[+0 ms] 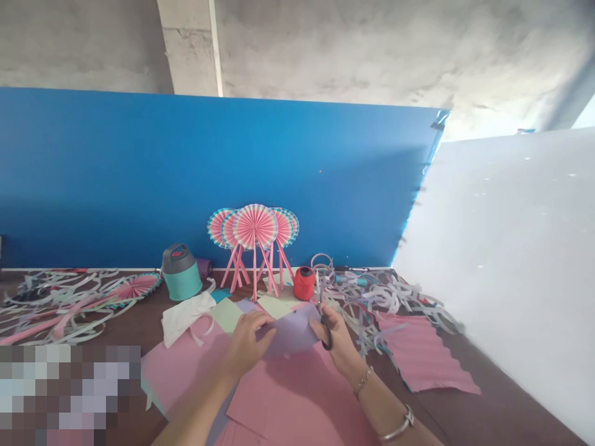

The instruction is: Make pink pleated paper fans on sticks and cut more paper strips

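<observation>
A sheet of purple paper is held up between my two hands, over large pink sheets. My left hand grips its left edge, thumb on top. My right hand has its fingers in the dark handles of a pair of scissors, whose blades point up and away; its thumb is beside the sheet's right edge. Behind the purple sheet lie pale green sheets. Whether the blades touch the paper is unclear.
Pink pleated paper fans stand against a blue panel. A red container and a teal container sit near them. Paper strips are heaped at both sides. Pleated pink paper lies at right, near a white panel.
</observation>
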### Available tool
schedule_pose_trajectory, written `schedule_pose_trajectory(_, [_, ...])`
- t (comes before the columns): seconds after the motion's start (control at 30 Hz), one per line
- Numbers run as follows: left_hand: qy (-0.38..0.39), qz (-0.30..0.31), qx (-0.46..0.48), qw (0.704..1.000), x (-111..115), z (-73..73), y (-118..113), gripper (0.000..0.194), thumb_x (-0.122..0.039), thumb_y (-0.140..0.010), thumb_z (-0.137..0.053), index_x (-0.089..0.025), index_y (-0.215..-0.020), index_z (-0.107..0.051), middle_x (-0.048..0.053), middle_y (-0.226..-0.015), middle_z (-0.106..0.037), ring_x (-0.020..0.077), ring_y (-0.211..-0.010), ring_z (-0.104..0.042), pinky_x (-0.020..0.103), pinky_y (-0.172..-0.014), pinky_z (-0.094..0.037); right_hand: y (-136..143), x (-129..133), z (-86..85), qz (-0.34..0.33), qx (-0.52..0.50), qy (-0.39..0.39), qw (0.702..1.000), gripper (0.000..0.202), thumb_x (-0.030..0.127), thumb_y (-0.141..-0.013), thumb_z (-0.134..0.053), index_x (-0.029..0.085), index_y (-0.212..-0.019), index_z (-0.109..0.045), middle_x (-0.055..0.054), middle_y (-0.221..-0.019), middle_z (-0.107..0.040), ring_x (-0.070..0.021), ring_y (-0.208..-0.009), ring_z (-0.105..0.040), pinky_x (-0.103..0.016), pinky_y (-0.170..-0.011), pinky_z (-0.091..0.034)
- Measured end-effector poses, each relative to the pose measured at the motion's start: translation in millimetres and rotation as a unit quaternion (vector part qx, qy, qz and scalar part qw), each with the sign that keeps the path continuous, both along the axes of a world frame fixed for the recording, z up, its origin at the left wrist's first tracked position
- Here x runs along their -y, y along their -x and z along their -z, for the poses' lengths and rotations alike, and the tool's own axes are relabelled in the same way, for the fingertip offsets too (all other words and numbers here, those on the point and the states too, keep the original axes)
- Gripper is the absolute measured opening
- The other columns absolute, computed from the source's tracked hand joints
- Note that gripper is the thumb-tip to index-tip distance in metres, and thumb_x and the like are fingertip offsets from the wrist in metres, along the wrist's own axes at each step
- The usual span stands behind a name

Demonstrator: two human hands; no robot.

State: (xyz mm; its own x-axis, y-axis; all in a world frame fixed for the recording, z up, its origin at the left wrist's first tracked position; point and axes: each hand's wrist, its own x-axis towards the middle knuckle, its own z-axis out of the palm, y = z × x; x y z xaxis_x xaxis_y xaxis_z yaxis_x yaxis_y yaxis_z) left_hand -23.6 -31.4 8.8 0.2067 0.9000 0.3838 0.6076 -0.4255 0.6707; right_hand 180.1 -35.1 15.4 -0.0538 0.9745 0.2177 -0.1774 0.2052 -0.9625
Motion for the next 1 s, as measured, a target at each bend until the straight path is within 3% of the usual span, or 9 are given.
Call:
schedule_pose_trajectory(0.1, [0.033, -0.047, 0.050, 0.997, -5, 2.1, 1, 0.022, -0.032, -0.077, -0.051, -0.021, -0.068, -0.068, 0.004, -0.070, -0.065, 0.0198, -0.070, -0.058, 0.030, -0.068, -0.043, 0, -3, 2.6, 0.080, 0.007, -0.034, 0.996, 0.033, 0.044, -0.064, -0.071, 0.021, -0.085, -0.061, -0.001, -0.075, -0.059, -0.0159, -0.069, -0.052, -0.025, -0.061, -0.043])
schedule_pose_trajectory(0.2, [0.148, -0.074, 0.226, 0.960, -11, 5.5, 4, 0.024, -0.041, -0.070, -0.058, -0.019, -0.068, -0.067, 0.002, -0.063, -0.063, 0.0170, -0.059, -0.055, 0.026, -0.057, -0.041, 0, -5, 4.0, 0.119, 0.013, -0.031, 0.992, 0.034, 0.042, -0.065, -0.072, 0.021, -0.088, -0.060, -0.001, -0.074, -0.059, -0.0153, -0.067, -0.052, -0.025, -0.059, -0.043])
schedule_pose_trajectory(0.33, [0.235, -0.070, 0.368, 0.897, -14, 8.4, 5, 0.029, -0.045, -0.064, -0.064, -0.016, -0.067, -0.063, 0.000, -0.060, -0.060, 0.0125, -0.054, -0.055, 0.022, -0.052, -0.040, 1, -4, 4.0, 0.074, 0.034, 0.030, 0.996, 0.039, 0.046, -0.063, -0.073, 0.019, -0.088, -0.060, 0.000, -0.065, -0.058, -0.0143, -0.058, -0.053, -0.023, -0.050, -0.039])
schedule_pose_trajectory(0.53, [0.239, -0.087, 0.425, 0.868, -7, -0.1, 0, 0.027, -0.040, -0.062, -0.069, -0.016, -0.073, -0.063, 0.001, -0.065, -0.065, 0.0125, -0.061, -0.060, 0.021, -0.055, -0.043, 10, 2, 9.5, -0.075, 0.110, 0.103, 0.986, 0.038, 0.051, -0.065, -0.069, 0.017, -0.080, -0.061, 0.002, -0.054, -0.059, -0.0109, -0.048, -0.050, -0.021, -0.043, -0.033])
schedule_pose_trajectory(0.8, [0.208, -0.116, 0.418, 0.876, -3, -9.1, -1, 0.029, -0.041, -0.065, -0.065, -0.016, -0.081, -0.064, 0.004, -0.076, -0.070, 0.0158, -0.069, -0.064, 0.023, -0.059, -0.046, 12, -2, 30.9, -0.108, 0.182, 0.105, 0.972, 0.028, 0.040, -0.066, -0.069, 0.017, -0.081, -0.061, 0.007, -0.047, -0.048, -0.0071, -0.040, -0.039, -0.019, -0.039, -0.027])
schedule_pose_trajectory(1.0, [0.221, -0.103, 0.413, 0.877, -3, -9.7, -1, 0.030, -0.042, -0.065, -0.065, -0.016, -0.081, -0.064, 0.005, -0.075, -0.070, 0.0161, -0.069, -0.065, 0.023, -0.058, -0.047, 9, -4, 33.8, -0.105, 0.184, 0.087, 0.973, 0.028, 0.040, -0.067, -0.068, 0.018, -0.083, -0.063, 0.007, -0.050, -0.047, -0.0069, -0.041, -0.037, -0.020, -0.040, -0.025])
